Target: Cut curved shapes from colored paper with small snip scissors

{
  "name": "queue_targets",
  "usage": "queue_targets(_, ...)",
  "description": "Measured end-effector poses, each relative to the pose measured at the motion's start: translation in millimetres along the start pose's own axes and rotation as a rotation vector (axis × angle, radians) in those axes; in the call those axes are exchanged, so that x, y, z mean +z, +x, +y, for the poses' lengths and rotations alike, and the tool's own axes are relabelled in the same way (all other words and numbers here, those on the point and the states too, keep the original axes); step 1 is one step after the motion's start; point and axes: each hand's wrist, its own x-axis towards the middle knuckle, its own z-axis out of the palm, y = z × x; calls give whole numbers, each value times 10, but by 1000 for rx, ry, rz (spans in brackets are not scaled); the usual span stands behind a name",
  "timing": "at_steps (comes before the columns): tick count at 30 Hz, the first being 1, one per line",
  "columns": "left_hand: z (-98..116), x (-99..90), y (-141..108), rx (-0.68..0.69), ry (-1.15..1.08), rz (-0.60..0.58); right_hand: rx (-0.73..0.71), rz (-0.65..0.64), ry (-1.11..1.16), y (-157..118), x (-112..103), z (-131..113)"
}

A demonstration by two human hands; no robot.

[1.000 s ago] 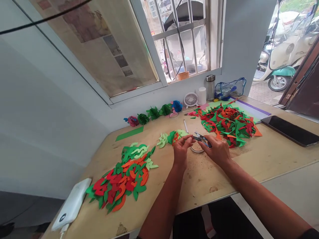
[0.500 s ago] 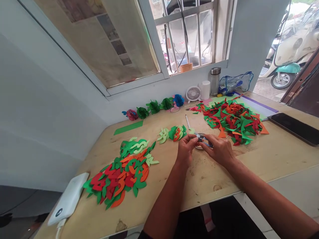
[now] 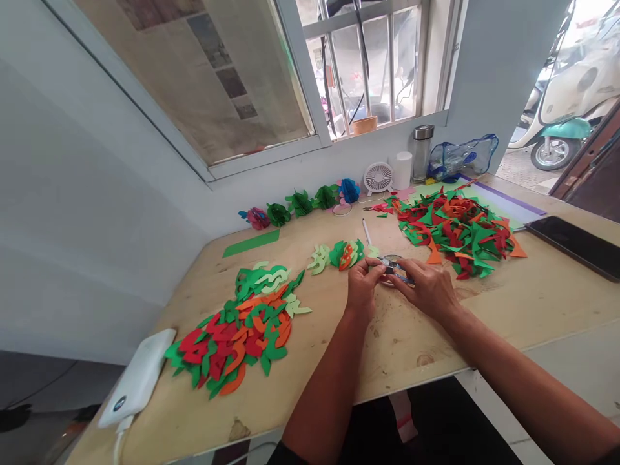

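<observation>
Both hands meet over the table, fingers pinched around a small dark object with bluish-white patches [image 3: 390,265], its kind too small to make out. My left hand [image 3: 363,283] grips its near left end between thumb and fingers. On the right side my right hand [image 3: 426,287] closes around it, thumb toward the left hand. Part of a round rim [image 3: 387,282] shows beneath the fingers, mostly hidden. Just left of the hands lie a layered green and orange paper piece [image 3: 345,255] and a pale green cut-paper bundle [image 3: 319,259]. A white pen [image 3: 366,232] lies behind them.
Curved paper cutouts [image 3: 242,332] are heaped at left, paper scraps [image 3: 460,229] at right. A phone [image 3: 574,245] lies at the right edge, a white power bank [image 3: 138,378] at the left. Folded paper balls [image 3: 301,203], a small fan [image 3: 378,177] and a bottle [image 3: 422,155] line the wall.
The view has shifted slightly. Both hands stay together on the small object, with hardly any change in their grip.
</observation>
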Motion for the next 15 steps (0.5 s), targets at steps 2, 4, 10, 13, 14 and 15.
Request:
queue_targets(2,-8,8,-2,7,-11,13,-4,-6,2,0,7,0)
queue_targets(4,-20,12,-1,31,-14,34,-2,-8,4,1,7,-5)
queue_targets(10,-14,-22,21,107,-24,100,23,-4,6,5,-10,-26)
queue_targets(13,15,-59,34,124,-40,138,31,2,-7,2,-5,-19)
queue_targets(14,24,-67,35,140,-24,153,30,-1,-11,1,0,-15)
queue_targets(15,32,-72,33,168,4,173,30,-7,-14,0,5,-11)
